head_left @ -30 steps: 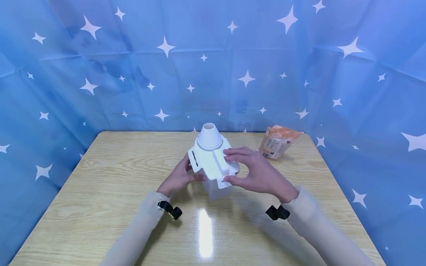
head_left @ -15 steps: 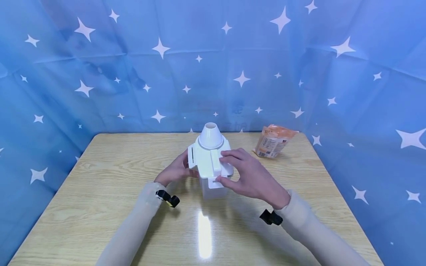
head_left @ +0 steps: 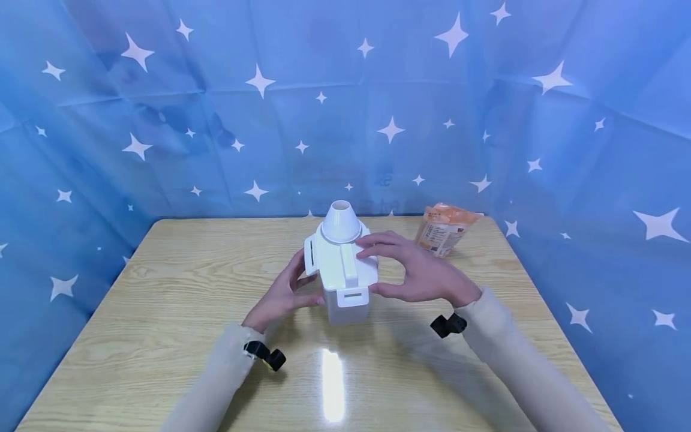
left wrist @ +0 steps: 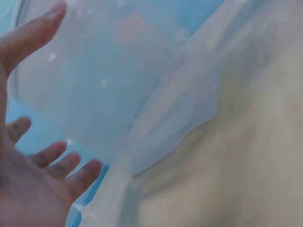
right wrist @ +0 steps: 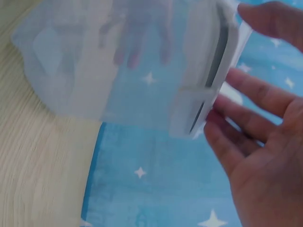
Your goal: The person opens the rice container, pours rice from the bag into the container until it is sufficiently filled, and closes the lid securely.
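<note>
A translucent storage container (head_left: 348,315) stands on the table, with a white lid (head_left: 330,264) on top. The lid has a raised cone (head_left: 341,225) and a ridge; side latches stick out at its left (head_left: 311,255) and front (head_left: 352,297). My left hand (head_left: 281,297) is at the container's left side, its fingers relaxed and spread in the left wrist view, thumb beside the wall. From the right, my right hand (head_left: 418,267) reaches over the lid, fingertips close to its top and thumb by the corner near the front latch. Its fingers are loosely extended along the lid's edge in the right wrist view.
Behind the right hand, an orange-and-white printed food bag (head_left: 444,231) stands near the back right of the wooden table (head_left: 189,288). A blue curtain with white stars (head_left: 291,108) hangs right behind the table's back edge.
The container has gone from tilted to upright, turning slightly. My right thumb has come off the front latch and moved right. My left hand has shifted a little left and toward me.
</note>
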`<state>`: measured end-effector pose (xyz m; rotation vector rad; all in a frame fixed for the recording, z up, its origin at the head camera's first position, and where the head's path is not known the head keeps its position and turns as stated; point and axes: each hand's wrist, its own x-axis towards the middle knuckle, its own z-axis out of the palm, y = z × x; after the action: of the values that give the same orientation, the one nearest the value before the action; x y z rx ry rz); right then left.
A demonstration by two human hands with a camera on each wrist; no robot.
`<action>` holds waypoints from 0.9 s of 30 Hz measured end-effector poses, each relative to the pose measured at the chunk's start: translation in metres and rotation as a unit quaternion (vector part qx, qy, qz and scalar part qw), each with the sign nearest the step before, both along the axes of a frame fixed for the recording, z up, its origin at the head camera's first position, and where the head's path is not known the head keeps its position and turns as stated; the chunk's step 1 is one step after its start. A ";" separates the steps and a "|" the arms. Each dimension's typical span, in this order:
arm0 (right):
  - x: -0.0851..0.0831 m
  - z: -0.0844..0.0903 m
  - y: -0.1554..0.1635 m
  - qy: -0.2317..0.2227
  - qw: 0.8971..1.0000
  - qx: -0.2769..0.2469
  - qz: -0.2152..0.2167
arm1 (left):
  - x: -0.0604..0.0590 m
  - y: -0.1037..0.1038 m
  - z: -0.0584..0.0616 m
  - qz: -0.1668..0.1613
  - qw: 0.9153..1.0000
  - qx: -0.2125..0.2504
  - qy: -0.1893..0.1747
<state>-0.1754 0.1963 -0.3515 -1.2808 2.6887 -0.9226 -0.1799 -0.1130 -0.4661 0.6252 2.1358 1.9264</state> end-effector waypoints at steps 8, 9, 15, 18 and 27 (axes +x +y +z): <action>-0.011 -0.004 0.005 0.033 0.999 -0.018 0.024 | 0.029 0.027 -0.001 0.069 0.996 -0.033 0.041; -0.011 -0.005 0.004 0.033 0.999 -0.021 0.026 | 0.030 0.030 -0.002 0.078 0.995 -0.031 0.048; -0.009 -0.010 0.000 0.043 0.998 -0.025 0.025 | 0.031 0.032 -0.004 0.109 0.992 -0.023 0.065; -0.006 -0.012 -0.002 0.052 0.998 -0.030 0.019 | 0.028 0.028 -0.005 0.100 0.993 -0.024 0.053; 0.005 -0.018 -0.012 0.113 0.993 -0.043 -0.004 | 0.012 0.013 -0.004 0.053 0.998 -0.025 0.007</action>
<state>-0.1702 0.1841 -0.3700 -1.4772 2.8509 -0.9591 -0.1679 -0.1005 -0.4704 0.5278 2.2606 1.9186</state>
